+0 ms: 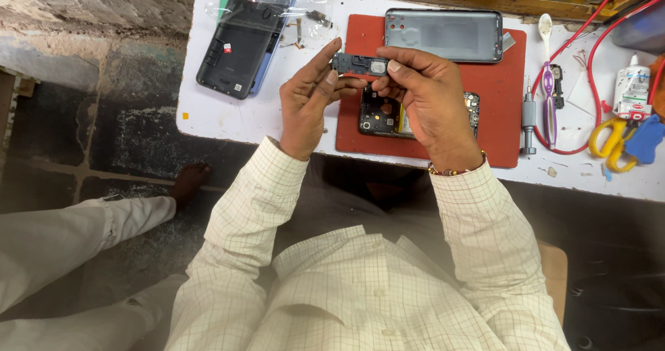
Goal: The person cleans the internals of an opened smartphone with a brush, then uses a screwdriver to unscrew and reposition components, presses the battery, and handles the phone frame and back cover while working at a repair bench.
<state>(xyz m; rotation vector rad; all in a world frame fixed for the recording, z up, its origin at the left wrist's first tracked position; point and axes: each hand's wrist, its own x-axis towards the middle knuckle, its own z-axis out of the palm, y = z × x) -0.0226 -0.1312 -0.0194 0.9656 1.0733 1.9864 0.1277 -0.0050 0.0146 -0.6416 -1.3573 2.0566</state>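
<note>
— Black plastic, that small part [359, 64] pinched between both hands?

— Yes, a flat dark module with a pale square on it. The left hand [308, 101] closes thumb and fingers on its left end, the right hand [424, 91] grips its right end with thumb and fingertips. It is held in the air above the red mat [499, 88].

— And under the hands?

— An opened phone body [388, 115] lies on the mat, partly hidden by the right hand. A grey back cover [443, 35] rests at the mat's far edge.

— Further out?

— A black phone shell [235, 42] on the white table [222, 115] to the left; a screwdriver [529, 119], purple brush [548, 94], yellow scissors [609, 139] and glue bottle [632, 88] to the right.
</note>
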